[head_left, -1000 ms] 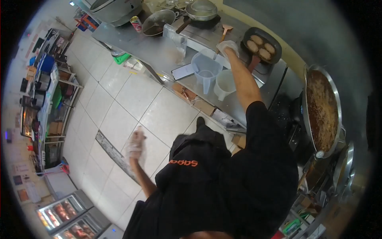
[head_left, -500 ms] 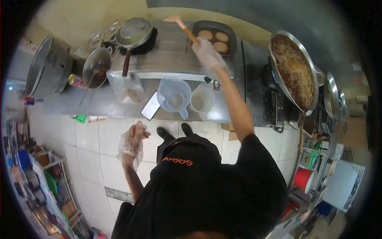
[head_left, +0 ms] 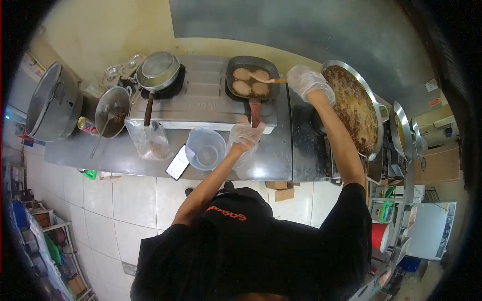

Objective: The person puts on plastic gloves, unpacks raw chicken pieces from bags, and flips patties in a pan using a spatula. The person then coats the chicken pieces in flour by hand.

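Observation:
In a clear plastic glove, my right hand [head_left: 309, 84] is closed round the handle of a spatula [head_left: 273, 80] with a pale blade. The blade reaches into a dark square frying pan [head_left: 271, 68] on the stove, among several round patties [head_left: 242, 88] in it. Also gloved, my left hand [head_left: 245, 134] is closed at the end of the pan's reddish-brown handle [head_left: 255, 111]. A translucent plastic jug [head_left: 206, 149] stands on the counter to the left of that hand.
Left of the pan, a small pot with a strainer [head_left: 159, 65] sits on the other burner. A wok [head_left: 111, 113], a big pot [head_left: 57, 105], a plastic bag [head_left: 149, 138] and a phone [head_left: 177, 163] are further left. To the right is a large pan of brown oil [head_left: 351, 108].
My left hand has risen from beside my body to the pan handle. My right hand has moved right, and the spatula has swung down into the pan.

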The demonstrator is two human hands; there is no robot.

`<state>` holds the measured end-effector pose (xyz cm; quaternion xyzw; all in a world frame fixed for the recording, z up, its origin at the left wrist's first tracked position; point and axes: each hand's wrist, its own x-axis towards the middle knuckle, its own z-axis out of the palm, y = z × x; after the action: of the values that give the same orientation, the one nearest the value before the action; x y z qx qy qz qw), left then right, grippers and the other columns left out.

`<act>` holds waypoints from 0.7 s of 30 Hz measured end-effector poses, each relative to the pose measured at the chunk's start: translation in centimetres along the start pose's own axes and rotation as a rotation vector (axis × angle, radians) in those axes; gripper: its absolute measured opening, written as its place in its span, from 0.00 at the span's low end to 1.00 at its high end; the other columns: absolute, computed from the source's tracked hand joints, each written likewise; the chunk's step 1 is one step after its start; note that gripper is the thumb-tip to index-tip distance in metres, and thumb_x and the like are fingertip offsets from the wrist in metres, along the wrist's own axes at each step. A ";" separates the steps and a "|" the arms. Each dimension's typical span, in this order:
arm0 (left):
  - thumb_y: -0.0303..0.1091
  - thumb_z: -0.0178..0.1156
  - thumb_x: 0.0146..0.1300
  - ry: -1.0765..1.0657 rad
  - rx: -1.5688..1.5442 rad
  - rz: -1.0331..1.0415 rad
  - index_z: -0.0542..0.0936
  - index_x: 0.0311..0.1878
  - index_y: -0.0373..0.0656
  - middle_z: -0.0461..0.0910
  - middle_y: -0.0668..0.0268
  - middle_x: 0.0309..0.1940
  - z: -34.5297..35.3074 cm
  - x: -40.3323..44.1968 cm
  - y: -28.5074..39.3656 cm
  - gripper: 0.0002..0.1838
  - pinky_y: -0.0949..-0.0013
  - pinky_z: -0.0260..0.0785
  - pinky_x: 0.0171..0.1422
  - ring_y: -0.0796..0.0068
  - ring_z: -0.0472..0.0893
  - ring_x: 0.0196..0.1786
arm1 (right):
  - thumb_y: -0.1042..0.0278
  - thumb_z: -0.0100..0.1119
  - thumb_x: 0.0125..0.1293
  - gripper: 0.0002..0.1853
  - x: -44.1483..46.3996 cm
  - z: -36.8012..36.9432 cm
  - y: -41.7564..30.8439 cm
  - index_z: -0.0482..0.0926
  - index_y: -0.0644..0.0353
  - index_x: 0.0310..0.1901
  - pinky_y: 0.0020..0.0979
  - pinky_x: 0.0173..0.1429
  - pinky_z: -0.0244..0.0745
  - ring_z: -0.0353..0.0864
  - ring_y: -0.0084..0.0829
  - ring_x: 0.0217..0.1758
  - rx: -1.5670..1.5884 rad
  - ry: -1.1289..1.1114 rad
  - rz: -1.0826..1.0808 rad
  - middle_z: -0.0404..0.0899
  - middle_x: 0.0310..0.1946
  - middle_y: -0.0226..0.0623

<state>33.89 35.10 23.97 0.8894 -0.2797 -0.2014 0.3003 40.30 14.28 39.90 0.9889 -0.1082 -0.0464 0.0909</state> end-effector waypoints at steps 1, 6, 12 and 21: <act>0.45 0.52 0.64 0.089 -0.070 -0.176 0.70 0.53 0.42 0.81 0.58 0.43 1.1 1.4 -0.2 0.20 0.53 0.72 0.45 0.50 0.81 0.44 | 0.65 0.50 0.63 0.14 0.4 0.2 -0.4 0.84 0.60 0.40 0.46 0.51 0.75 0.83 0.48 0.46 -0.082 -0.002 -0.044 0.84 0.41 0.48; 0.52 0.55 0.62 0.484 -0.042 -0.140 0.76 0.39 0.29 0.81 0.46 0.32 6.6 6.8 -3.2 0.27 0.58 0.75 0.37 0.53 0.84 0.36 | 0.68 0.54 0.61 0.11 1.1 0.5 -2.4 0.86 0.58 0.39 0.43 0.46 0.78 0.84 0.45 0.47 -0.213 0.021 -0.249 0.85 0.41 0.46; 0.46 0.58 0.63 -0.199 -0.507 -0.032 0.79 0.28 0.34 0.77 0.60 0.16 9.5 10.3 -6.9 0.21 0.64 0.70 0.26 0.69 0.77 0.19 | 0.61 0.53 0.62 0.14 2.4 3.3 -1.5 0.84 0.61 0.35 0.45 0.44 0.77 0.84 0.49 0.44 -0.029 0.099 -0.258 0.83 0.37 0.50; 0.55 0.59 0.64 -0.224 -0.547 -0.210 0.77 0.17 0.42 0.75 0.65 0.14 4.0 6.8 -3.1 0.27 0.66 0.65 0.20 0.73 0.74 0.18 | 0.67 0.50 0.60 0.13 9.5 12.5 3.7 0.82 0.66 0.36 0.46 0.51 0.75 0.82 0.53 0.46 0.126 -0.007 -0.286 0.82 0.38 0.54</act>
<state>38.08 31.26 17.73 0.7718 -0.1533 -0.3960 0.4733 47.40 6.44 27.66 0.9978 0.0308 -0.0552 0.0210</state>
